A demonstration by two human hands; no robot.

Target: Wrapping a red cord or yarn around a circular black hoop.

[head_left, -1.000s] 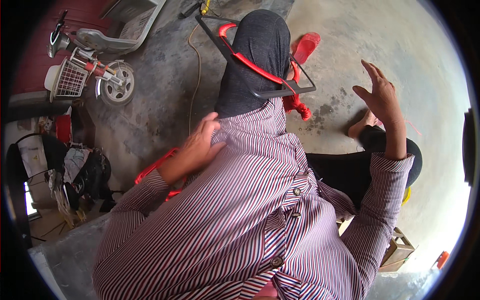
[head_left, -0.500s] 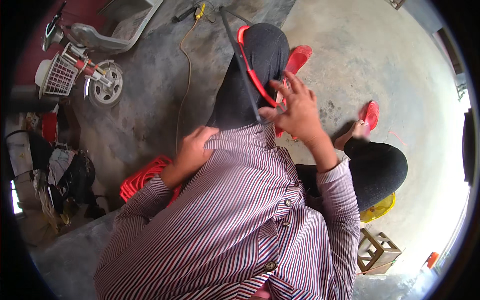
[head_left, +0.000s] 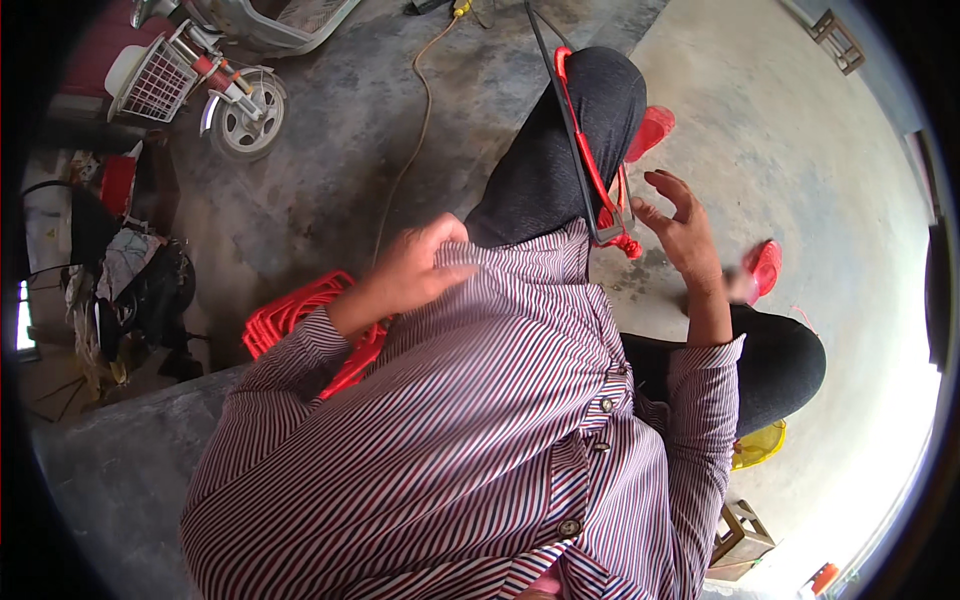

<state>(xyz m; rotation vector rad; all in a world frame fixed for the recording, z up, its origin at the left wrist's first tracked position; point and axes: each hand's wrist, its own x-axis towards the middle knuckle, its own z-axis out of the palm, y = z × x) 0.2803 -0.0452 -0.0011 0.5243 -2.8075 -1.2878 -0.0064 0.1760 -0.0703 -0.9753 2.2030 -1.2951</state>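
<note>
A thin black frame (head_left: 563, 90) with a red strip or tube (head_left: 590, 155) along it rests over my left thigh. Its near end carries a bunched red piece (head_left: 628, 247). Just right of that end, my right hand (head_left: 690, 230) is raised with thumb and fingers apart, nothing visible in it. At the left, my left hand (head_left: 410, 268) lies against the hem of my striped shirt (head_left: 510, 262), its thumb spread over the cloth and apart from the fingers. Below my left forearm is a stack of red frame-like pieces (head_left: 290, 312), partly hidden by the sleeve.
A scooter with a white basket (head_left: 163, 80) stands at the far left. A cable (head_left: 428, 90) runs over the concrete floor. Piled cloth and bags (head_left: 140, 290) sit at the left. A yellow object (head_left: 760, 446) and a wooden stool (head_left: 740, 540) are at the lower right.
My right hand has moved off the near end of the black frame, to the right. My left hand's thumb has spread along the shirt hem. The whole view has shifted.
</note>
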